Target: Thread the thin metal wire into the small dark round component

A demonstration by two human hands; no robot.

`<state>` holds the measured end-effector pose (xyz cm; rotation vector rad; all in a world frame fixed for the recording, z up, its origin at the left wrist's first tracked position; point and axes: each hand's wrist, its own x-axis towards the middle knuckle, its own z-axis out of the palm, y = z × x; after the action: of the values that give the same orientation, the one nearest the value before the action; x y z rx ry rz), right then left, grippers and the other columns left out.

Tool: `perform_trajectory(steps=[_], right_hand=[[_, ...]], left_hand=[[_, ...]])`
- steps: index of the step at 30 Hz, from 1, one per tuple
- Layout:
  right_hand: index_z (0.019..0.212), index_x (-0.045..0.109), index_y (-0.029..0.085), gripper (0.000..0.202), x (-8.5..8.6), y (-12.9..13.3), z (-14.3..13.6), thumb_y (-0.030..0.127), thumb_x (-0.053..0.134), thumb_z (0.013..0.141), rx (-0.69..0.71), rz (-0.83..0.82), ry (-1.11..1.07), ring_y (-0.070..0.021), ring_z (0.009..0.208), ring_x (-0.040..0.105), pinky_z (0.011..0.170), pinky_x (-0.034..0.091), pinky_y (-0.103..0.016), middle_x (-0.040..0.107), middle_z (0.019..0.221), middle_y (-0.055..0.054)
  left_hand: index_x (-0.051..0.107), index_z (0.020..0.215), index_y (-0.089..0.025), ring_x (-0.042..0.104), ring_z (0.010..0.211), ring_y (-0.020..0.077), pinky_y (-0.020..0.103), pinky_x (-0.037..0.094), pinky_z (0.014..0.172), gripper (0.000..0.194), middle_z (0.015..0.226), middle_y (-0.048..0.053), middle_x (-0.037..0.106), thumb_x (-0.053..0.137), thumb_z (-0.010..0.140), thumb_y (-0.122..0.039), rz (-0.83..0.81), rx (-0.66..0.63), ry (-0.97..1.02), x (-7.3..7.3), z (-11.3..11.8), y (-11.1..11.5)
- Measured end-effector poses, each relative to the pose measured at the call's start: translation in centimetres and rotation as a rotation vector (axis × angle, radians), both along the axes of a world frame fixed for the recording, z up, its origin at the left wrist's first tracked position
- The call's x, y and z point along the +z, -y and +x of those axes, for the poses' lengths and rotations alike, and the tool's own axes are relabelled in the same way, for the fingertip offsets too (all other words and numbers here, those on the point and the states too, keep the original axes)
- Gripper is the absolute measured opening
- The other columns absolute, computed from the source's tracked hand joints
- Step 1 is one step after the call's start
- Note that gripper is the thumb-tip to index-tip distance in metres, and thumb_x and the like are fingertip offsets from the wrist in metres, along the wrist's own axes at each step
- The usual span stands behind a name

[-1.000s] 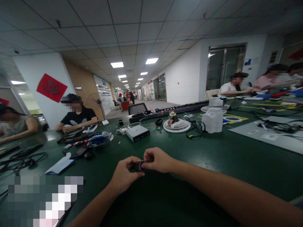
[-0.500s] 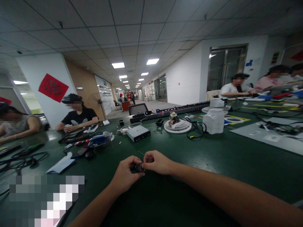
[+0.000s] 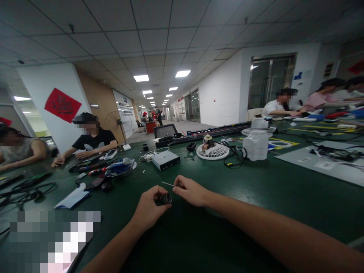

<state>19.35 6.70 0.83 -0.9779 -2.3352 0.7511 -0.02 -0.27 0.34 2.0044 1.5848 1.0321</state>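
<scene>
Between thumb and fingers, my left hand (image 3: 149, 206) grips a small dark cylindrical part (image 3: 165, 198), its round end turned to the right. The part's exact kind is too small to make out. Just to the right, my right hand (image 3: 188, 190) pinches a thin metal rod (image 3: 168, 184) that points left. The rod's other end is hidden in my fingers. A gap separates my right hand from the cylindrical part. Both hands are above the green tabletop (image 3: 227, 223).
Beyond my hands lie a silver optical drive (image 3: 166, 160), a white fan grille with a motor (image 3: 212, 151) and a white plastic housing (image 3: 255, 146). Cables, a blue cloth (image 3: 121, 167) and folded paper (image 3: 73, 196) are at left. A grey board (image 3: 327, 163) lies at right. Several people sit around the table.
My right hand has drawn away from the cylindrical part, up and slightly right, still with the rod. My left hand has barely moved. A person at left has stretched an arm along the table.
</scene>
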Motion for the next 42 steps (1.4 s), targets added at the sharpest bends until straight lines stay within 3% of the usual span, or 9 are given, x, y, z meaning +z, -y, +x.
perform_trajectory(steps=[3,6,11,16,22,31,35,39,42], right_hand=[[0.104,0.054,0.017,0.015,0.6,-0.3,1.1,0.025,0.047,0.093,-0.037,0.277,0.173,-0.0167,0.075,0.057,0.062,0.035,-0.027,0.063,0.086,-0.004],[0.096,0.057,0.018,0.010,1.1,-0.4,1.9,0.023,0.050,0.090,0.037,0.378,0.281,-0.0176,0.077,0.058,0.064,0.034,-0.027,0.065,0.087,-0.004],[0.094,0.059,0.020,0.009,1.2,0.2,1.6,0.023,0.052,0.089,0.140,0.484,0.282,-0.0175,0.079,0.058,0.067,0.035,-0.028,0.066,0.090,-0.004],[0.094,0.059,0.020,0.011,1.1,0.3,1.4,0.023,0.050,0.089,0.099,0.559,0.309,-0.0173,0.075,0.058,0.061,0.031,-0.028,0.065,0.089,-0.003],[0.089,0.062,0.021,0.009,1.1,0.4,1.4,0.021,0.055,0.084,0.192,0.452,0.295,-0.0165,0.074,0.058,0.062,0.033,-0.026,0.067,0.084,-0.002],[0.084,0.066,0.019,0.020,1.1,-0.2,1.3,0.028,0.048,0.088,-0.126,0.344,0.477,-0.0206,0.071,0.062,0.059,0.035,-0.029,0.069,0.080,-0.007],[0.081,0.061,0.018,0.025,0.6,-0.5,0.9,0.037,0.047,0.091,-0.246,0.213,0.322,-0.0188,0.068,0.061,0.056,0.035,-0.028,0.067,0.079,-0.006],[0.080,0.055,0.019,0.019,-0.5,-0.6,-0.5,0.035,0.066,0.080,-0.141,0.118,0.131,-0.0182,0.080,0.061,0.062,0.039,-0.026,0.066,0.089,-0.004],[0.073,0.051,0.019,0.023,-1.5,-0.8,-1.7,0.033,0.069,0.078,-0.063,0.164,0.092,-0.0193,0.086,0.059,0.066,0.039,-0.027,0.064,0.090,-0.004]], left_hand=[[0.064,0.090,-0.019,0.069,0.084,0.0205,0.033,0.053,0.078,0.021,0.090,0.002,0.073,0.070,0.070,-0.021,0.007,0.099,-0.028,-0.1,-0.6,-0.3],[0.063,0.091,-0.019,0.069,0.081,0.0211,0.033,0.053,0.074,0.021,0.087,0.003,0.073,0.068,0.071,-0.024,-0.003,0.180,-0.037,-0.2,-1.1,-0.5],[0.063,0.091,-0.019,0.069,0.082,0.0209,0.032,0.053,0.075,0.022,0.090,0.003,0.072,0.069,0.070,-0.024,-0.015,0.114,-0.029,-0.2,-0.8,-0.2],[0.063,0.090,-0.019,0.068,0.081,0.0203,0.032,0.052,0.074,0.021,0.088,0.003,0.072,0.068,0.070,-0.023,-0.014,0.061,-0.013,-0.1,-0.4,0.0],[0.064,0.089,-0.019,0.067,0.080,0.0203,0.031,0.050,0.072,0.021,0.088,0.003,0.071,0.067,0.069,-0.022,0.011,0.071,-0.098,-0.5,-0.5,-0.1],[0.065,0.091,-0.019,0.066,0.081,0.0210,0.031,0.048,0.071,0.020,0.089,0.004,0.070,0.065,0.073,-0.027,0.059,0.117,-0.187,-0.5,-0.7,-0.2],[0.064,0.094,-0.021,0.065,0.081,0.0204,0.030,0.047,0.070,0.021,0.090,0.004,0.069,0.063,0.074,-0.027,0.044,0.119,-0.231,-0.4,-0.7,-0.2],[0.065,0.095,-0.021,0.066,0.084,0.0215,0.031,0.047,0.073,0.022,0.092,0.004,0.070,0.062,0.074,-0.026,0.047,0.173,-0.280,-0.3,-0.9,-0.3],[0.067,0.098,-0.022,0.066,0.087,0.0227,0.032,0.047,0.075,0.026,0.095,0.005,0.071,0.061,0.073,-0.026,0.028,0.235,-0.294,-0.4,-1.2,-0.5]])
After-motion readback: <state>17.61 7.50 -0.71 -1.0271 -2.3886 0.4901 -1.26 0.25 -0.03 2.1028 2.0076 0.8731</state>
